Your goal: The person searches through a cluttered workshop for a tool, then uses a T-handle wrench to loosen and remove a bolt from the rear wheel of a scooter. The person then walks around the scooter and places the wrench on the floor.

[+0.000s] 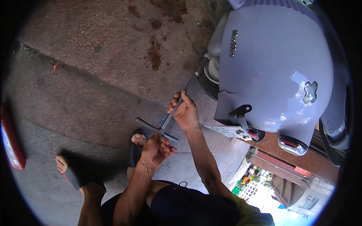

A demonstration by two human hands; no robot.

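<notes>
My left hand (154, 151) is closed at the crossbar end of a metal T-handle wrench (191, 81), its fingers curled just under where the bar meets the shaft. Farther up, my right hand (186, 115) has its thumb and fingers round the shaft. The wrench slants up to the right. Its far end reaches the rear wheel (206, 83) of a pale lilac scooter (267, 64), beside the hub. What the tip touches there is too small to make out.
A black bracket (240, 111), a white plate (225, 130) and a tail light (292, 145) stick out from the scooter near my right forearm. My sandalled foot (139, 139) stands below the crossbar. A red case (12, 141) lies at the far left. Dark stains (154, 54) mark the stone paving.
</notes>
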